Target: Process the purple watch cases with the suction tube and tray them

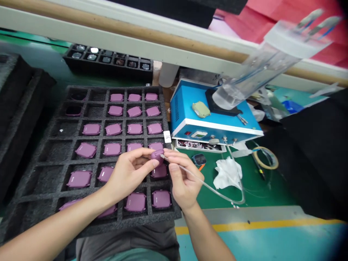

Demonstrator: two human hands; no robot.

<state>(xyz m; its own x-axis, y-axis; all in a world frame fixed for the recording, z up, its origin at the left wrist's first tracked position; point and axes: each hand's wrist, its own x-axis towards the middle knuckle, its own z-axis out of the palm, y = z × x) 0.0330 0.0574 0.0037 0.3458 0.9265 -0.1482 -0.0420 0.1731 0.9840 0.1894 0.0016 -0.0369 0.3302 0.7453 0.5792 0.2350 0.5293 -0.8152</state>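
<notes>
My left hand (133,168) is closed on a small purple watch case (157,155), held up over the right part of the black foam tray (61,146). Close beside it, my right hand (186,177) grips the end of a thin clear tube (217,194), its pale tip at the case. Whether the tip touches the case I cannot make out. Many like purple cases, such as one (136,202) near the front, lie in the tray's compartments. Part of the tray is hidden under my left forearm.
Right of the tray stands a blue control box (187,105) bearing a clear cylinder (252,76) and a light green watch case (201,108). Crumpled white tissue (227,173), a dark watch (199,159) and a tape roll (265,158) lie nearby. Another black tray (108,65) sits behind.
</notes>
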